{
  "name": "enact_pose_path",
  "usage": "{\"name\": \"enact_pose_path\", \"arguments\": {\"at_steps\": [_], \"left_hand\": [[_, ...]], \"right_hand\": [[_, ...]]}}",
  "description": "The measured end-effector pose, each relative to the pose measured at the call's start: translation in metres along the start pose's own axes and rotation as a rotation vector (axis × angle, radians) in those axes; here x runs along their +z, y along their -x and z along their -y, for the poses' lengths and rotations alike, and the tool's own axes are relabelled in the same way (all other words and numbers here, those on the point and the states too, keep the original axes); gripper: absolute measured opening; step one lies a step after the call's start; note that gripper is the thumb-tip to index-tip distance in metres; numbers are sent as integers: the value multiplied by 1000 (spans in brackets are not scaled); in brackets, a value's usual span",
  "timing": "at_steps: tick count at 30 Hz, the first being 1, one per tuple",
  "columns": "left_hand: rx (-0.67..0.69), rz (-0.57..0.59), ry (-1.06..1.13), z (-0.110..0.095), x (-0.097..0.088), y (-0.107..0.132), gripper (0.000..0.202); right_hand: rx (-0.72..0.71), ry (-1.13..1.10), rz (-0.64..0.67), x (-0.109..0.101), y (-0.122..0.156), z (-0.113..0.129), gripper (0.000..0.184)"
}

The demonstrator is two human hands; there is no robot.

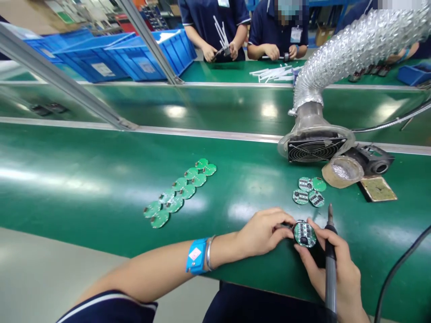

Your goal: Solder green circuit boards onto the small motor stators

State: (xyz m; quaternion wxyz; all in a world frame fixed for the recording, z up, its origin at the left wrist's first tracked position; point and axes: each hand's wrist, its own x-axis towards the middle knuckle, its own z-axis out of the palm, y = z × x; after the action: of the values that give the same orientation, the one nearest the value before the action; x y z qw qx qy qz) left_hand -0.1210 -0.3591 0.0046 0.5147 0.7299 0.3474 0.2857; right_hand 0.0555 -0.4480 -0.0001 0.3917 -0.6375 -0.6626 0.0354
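My right hand point(340, 264) holds a round green circuit board point(305, 234) upright by its edge, between thumb and forefinger. The same hand carries a soldering iron point(330, 264), its tip pointing up and away from the board. My left hand point(264, 233) is closed in a pinch at the board's left edge; a small dark part shows there, too hidden to name. Beyond my hands lies a small group of round circuit boards point(301, 196), most with dark chips facing up. To the left, more round green boards point(187, 191) lie in two slanting rows.
A fume extractor fan point(316, 149) on a silver duct point(353, 49) stands at the back right. Near it are a tan cup point(342, 172), a soldering iron stand point(373, 160) and a cleaning pad point(377, 188). Co-workers sit opposite, beside blue bins point(148, 63). A black cable point(397, 269) hangs right.
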Motion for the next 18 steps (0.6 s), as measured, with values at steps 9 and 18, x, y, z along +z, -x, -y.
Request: {"name": "enact_pose_path", "arguments": {"at_steps": [9,18], "left_hand": [[-48,-240,-33,-1,23,9,13],[-175,-272,184,-30,54,46,40]], "right_hand": [[2,0,15,3,6,-2,42],[-45,44,33,1,6,-1,42]]}}
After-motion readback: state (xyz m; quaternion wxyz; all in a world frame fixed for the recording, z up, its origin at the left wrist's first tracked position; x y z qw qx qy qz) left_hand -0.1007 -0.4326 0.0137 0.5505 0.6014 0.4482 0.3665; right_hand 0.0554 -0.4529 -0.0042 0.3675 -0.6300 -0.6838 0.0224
